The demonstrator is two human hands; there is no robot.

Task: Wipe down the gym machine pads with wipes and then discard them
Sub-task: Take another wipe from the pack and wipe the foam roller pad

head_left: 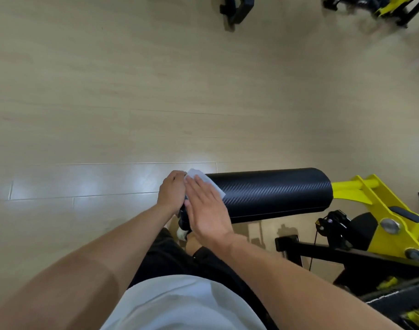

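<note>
Pad [270, 194], end section: right hand [207, 208] flat on wipe [204, 181]; left hand [171, 190] grips pad end. Advised: even pressure, overlapping strokes.

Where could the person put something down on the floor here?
The widest bare floor lies left of and beyond the black pad, up to the dark equipment at the top edge. It is crowded on the right, where the yellow frame stands, and at the pad's near end, where both hands meet on the wipe.

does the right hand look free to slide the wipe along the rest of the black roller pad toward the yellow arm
Probably yes: the right hand lies flat on the wipe at the roller pad end, and nothing sits on the pad's top.
</note>
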